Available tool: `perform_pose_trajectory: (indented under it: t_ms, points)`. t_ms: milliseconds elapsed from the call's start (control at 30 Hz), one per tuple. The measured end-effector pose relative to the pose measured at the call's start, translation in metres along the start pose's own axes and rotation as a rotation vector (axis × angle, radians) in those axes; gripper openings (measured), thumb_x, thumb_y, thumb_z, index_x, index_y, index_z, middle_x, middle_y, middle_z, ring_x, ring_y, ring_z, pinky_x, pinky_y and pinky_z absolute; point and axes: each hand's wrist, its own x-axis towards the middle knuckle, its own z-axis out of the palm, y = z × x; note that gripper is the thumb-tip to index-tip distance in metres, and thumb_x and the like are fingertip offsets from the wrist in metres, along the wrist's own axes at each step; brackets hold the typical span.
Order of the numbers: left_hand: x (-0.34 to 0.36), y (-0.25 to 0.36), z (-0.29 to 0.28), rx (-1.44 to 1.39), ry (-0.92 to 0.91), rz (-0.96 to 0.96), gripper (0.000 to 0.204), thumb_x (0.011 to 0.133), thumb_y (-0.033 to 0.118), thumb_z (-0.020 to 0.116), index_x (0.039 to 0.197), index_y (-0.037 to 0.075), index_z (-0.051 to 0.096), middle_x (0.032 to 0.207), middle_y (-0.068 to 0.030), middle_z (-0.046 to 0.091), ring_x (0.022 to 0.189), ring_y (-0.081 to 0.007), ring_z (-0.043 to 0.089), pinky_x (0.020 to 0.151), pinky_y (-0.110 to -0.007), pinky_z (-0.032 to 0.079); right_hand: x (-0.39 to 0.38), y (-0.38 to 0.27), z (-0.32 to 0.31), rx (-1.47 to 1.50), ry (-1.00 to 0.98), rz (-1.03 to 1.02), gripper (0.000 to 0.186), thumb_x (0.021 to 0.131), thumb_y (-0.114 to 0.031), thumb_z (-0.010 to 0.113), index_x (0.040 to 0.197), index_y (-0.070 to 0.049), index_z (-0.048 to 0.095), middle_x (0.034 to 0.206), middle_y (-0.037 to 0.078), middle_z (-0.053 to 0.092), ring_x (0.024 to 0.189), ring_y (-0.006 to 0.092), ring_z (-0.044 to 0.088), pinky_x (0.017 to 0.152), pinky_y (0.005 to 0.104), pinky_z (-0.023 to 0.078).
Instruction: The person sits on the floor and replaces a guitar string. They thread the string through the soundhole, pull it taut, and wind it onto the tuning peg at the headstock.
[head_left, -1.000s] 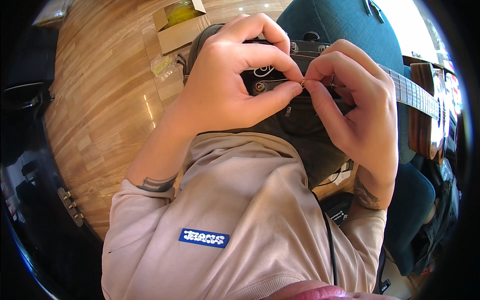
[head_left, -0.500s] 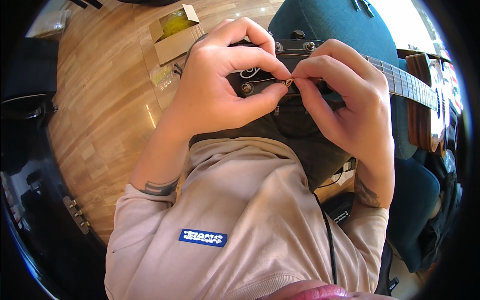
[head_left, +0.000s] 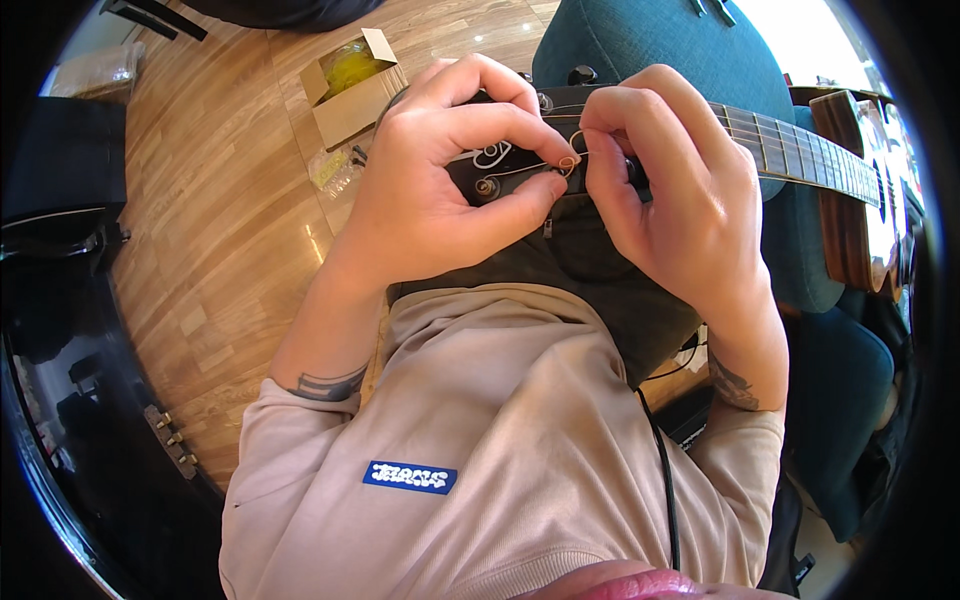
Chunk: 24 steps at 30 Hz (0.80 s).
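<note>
A guitar lies crosswise ahead of me, its black headstock (head_left: 520, 181) between my hands and its fretted neck (head_left: 800, 152) running right to the wooden body (head_left: 850, 200). My left hand (head_left: 430, 180) is closed in a pinch, thumb and forefinger on a thin coppery guitar string (head_left: 567, 165) curled into a small loop. The string stretches from a tuning post (head_left: 486, 187) near that thumb. Just right of the loop, my right hand (head_left: 680, 180) is closed with its fingertips bunched. A curl of string reaches those fingertips, but their grip on it is partly hidden.
Behind the headstock stands a teal upholstered seat (head_left: 650, 45). An open cardboard box (head_left: 360, 108) holding something yellow-green sits on the wooden floor, with a clear plastic packet (head_left: 335, 172) beside it. A glossy black object with metal latches (head_left: 172, 440) is at the left.
My right fingertips have drawn slightly away from my left ones, opening a gap between them. The string's curl now shows more clearly at my left fingertips.
</note>
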Motion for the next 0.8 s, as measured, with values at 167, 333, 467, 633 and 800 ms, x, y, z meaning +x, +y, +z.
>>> perform_pose_trajectory:
  t_ms: [167,333,467,633,800]
  points:
    - [0.002,0.001,0.001,0.021,0.005,0.032,0.023,0.071,-0.002,0.083,0.093,0.003,0.078,0.102,-0.0073,0.062,0.096,-0.0183,0.061,0.085,-0.03,0.049,-0.001,0.0,-0.002,0.048,0.006,0.013,0.016,0.084,0.007,0.069,0.096,-0.002,0.064,0.082,0.006,0.059,0.063,0.0196,0.061,0.058,0.0285,0.051]
    - [0.003,0.004,0.007,0.049,0.08,0.045,0.026,0.067,-0.001,0.087,0.09,0.003,0.076,0.098,-0.008,0.064,0.094,-0.0202,0.063,0.085,-0.032,0.052,-0.002,0.001,-0.01,0.105,-0.101,0.044,0.015,0.083,0.004,0.07,0.096,-0.003,0.065,0.081,0.007,0.059,0.062,0.0202,0.059,0.056,0.0292,0.048]
    - [0.001,0.0,0.011,0.069,0.147,0.126,0.028,0.065,0.0,0.09,0.089,0.003,0.076,0.092,-0.0084,0.064,0.092,-0.0235,0.065,0.086,-0.037,0.055,0.002,0.0,-0.017,0.181,-0.166,0.071,0.013,0.082,0.0,0.072,0.094,-0.004,0.068,0.079,0.006,0.058,0.064,0.0209,0.058,0.057,0.0315,0.046]
    - [-0.006,-0.004,0.014,0.105,0.203,0.187,0.028,0.064,-0.002,0.09,0.088,0.003,0.076,0.089,-0.0086,0.065,0.09,-0.0265,0.067,0.084,-0.039,0.058,0.005,0.001,-0.019,0.275,-0.202,0.09,0.011,0.08,-0.002,0.073,0.09,-0.004,0.069,0.075,0.005,0.053,0.062,0.0193,0.052,0.056,0.0313,0.041]
    - [-0.005,-0.014,0.017,0.095,0.243,0.321,0.028,0.064,-0.005,0.088,0.089,0.004,0.079,0.088,-0.0081,0.065,0.089,-0.0283,0.068,0.078,-0.04,0.059,0.007,-0.001,-0.015,0.329,-0.189,0.181,0.011,0.075,-0.002,0.07,0.085,-0.004,0.066,0.073,0.003,0.05,0.059,0.015,0.046,0.054,0.0295,0.036]
